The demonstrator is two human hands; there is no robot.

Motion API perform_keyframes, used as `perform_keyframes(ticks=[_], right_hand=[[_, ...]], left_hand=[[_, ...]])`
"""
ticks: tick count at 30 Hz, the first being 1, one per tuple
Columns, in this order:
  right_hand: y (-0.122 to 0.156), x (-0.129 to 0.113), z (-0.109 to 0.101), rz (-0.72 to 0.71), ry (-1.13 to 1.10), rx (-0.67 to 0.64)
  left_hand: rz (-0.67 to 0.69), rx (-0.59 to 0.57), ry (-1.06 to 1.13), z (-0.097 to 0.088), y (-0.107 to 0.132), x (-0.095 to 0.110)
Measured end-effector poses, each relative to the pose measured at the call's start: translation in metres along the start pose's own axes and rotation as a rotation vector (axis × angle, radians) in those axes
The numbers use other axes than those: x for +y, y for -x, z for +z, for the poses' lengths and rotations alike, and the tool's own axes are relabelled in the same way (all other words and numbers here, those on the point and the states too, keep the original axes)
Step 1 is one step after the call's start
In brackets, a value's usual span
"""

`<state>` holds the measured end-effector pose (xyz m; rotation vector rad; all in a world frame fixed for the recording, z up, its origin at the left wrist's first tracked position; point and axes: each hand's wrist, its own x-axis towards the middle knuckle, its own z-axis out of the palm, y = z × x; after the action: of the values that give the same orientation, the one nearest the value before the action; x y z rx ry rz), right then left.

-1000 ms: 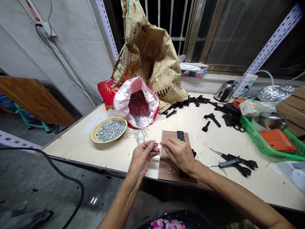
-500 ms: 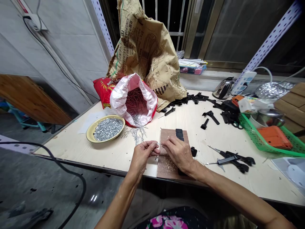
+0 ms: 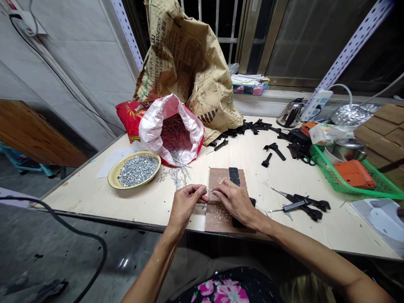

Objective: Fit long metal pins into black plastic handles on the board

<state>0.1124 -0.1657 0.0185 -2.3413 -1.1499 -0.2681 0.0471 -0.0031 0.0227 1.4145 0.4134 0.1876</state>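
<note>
My left hand (image 3: 186,204) and my right hand (image 3: 235,201) meet over the near edge of the pale table (image 3: 94,191). Both pinch the ends of a thin metal pin (image 3: 209,190) held between their fingertips. Under my right hand lies a brown board (image 3: 217,214) dusted with small bits, with small black pieces (image 3: 233,175) stacked at its far end. Loose metal pins (image 3: 179,174) spill from a red and white bag (image 3: 172,130) just beyond my left hand. A yellow dish of small silver parts (image 3: 134,169) stands to the left.
A tall brown paper sack (image 3: 186,63) stands at the back. Black plastic tool parts (image 3: 298,205) lie to the right and more (image 3: 252,126) near the sack. A green basket (image 3: 360,183) with an orange box, a kettle (image 3: 288,113) and a power strip sit at right. A black cable (image 3: 63,223) hangs off the left edge.
The view has drifted up and right, so everything sits a little lower-left in the picture. Both hands stay pinched together on the pin above the board.
</note>
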Motion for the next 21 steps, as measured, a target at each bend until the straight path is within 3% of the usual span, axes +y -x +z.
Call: perform_keyframes(ticks=[6, 9, 15, 21], right_hand=[[0.001, 0.006, 0.000, 0.035, -0.091, 0.011], [0.003, 0.005, 0.000, -0.011, 0.039, 0.081], [0.007, 0.006, 0.001, -0.181, 0.333, 0.160], [0.005, 0.007, -0.001, -0.049, 0.204, 0.079]], left_hand=[[0.007, -0.012, -0.054, 0.008, 0.000, -0.002], [0.005, 0.018, -0.035, 0.011, -0.001, -0.003], [-0.187, -0.062, 0.171, 0.015, -0.005, -0.005], [-0.034, -0.033, 0.043, 0.017, -0.006, -0.009]])
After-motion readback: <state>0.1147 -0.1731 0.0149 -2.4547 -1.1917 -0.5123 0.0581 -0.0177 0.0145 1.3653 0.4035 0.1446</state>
